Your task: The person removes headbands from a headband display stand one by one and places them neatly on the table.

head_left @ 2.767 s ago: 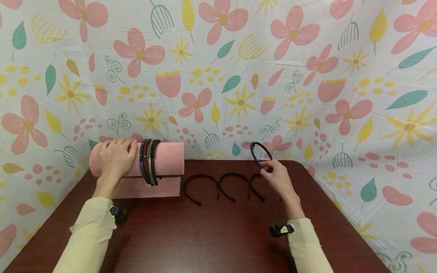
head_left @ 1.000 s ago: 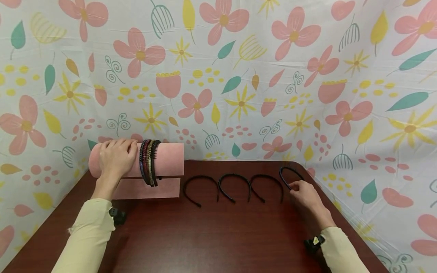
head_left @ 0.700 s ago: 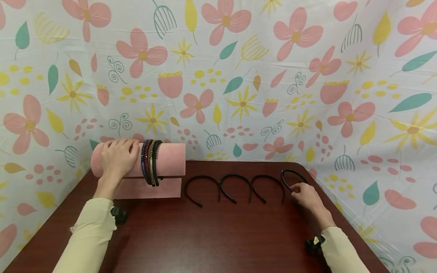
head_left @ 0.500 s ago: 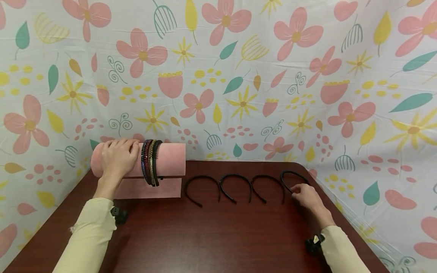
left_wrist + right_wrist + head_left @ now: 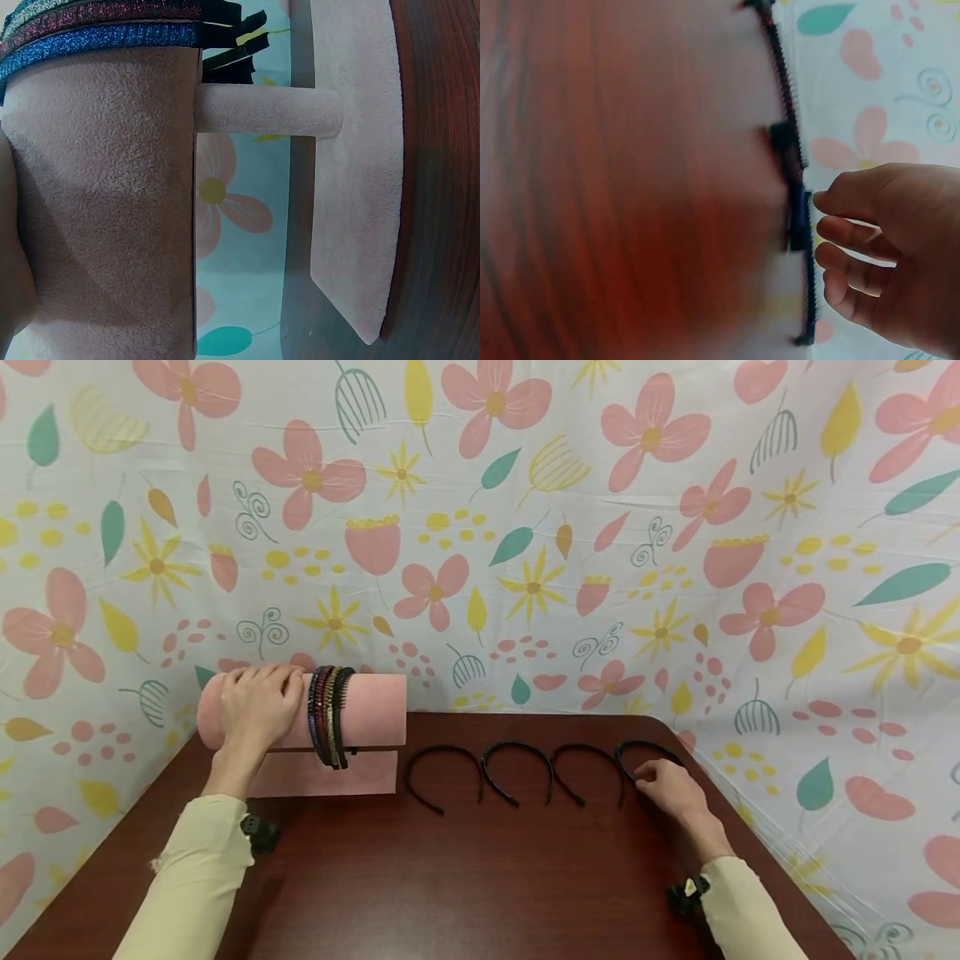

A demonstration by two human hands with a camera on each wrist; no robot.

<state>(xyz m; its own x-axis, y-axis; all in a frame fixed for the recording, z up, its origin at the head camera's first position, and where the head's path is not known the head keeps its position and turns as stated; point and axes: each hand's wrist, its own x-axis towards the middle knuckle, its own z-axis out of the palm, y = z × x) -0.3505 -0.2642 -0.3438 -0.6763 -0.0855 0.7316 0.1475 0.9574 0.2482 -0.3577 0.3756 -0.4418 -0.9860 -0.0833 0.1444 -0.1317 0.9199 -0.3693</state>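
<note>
1. four dark bands lie in a row on the table (image 5: pixel 480 877), curves toward the cloth (image 5: pixel 450 497), open ends toward the person.
2. counted from the left: the first band (image 5: pixel 442 747), the second band (image 5: pixel 517 744), the third band (image 5: pixel 587 747) and, at the far right, the fourth band (image 5: pixel 641 743). neighbours sit side to side; whether all of them touch, i cannot tell.
3. one pink stand is at the left, with one roll (image 5: pixel 375 710), one base (image 5: pixel 322 774) and one post (image 5: pixel 262 110) showing between them.
4. at least four worn bands (image 5: pixel 328 718) circle the roll, packed close: blue, red, gold and black. black ends hang below it.
5. two hands, two pale yellow sleeves (image 5: pixel 187 868), a black camera (image 5: pixel 259 833) at each wrist.
6. the right hand (image 5: pixel 672 789) is at the fourth band. its fingers are loosely bent, slightly apart in the right wrist view, with nothing seen between them; the tips are just beside the band, contact unclear.
7. the left hand (image 5: pixel 258 703) rests over the roll, left of the worn bands. its fingertips are out of sight, so i cannot tell how far they curl.
</note>
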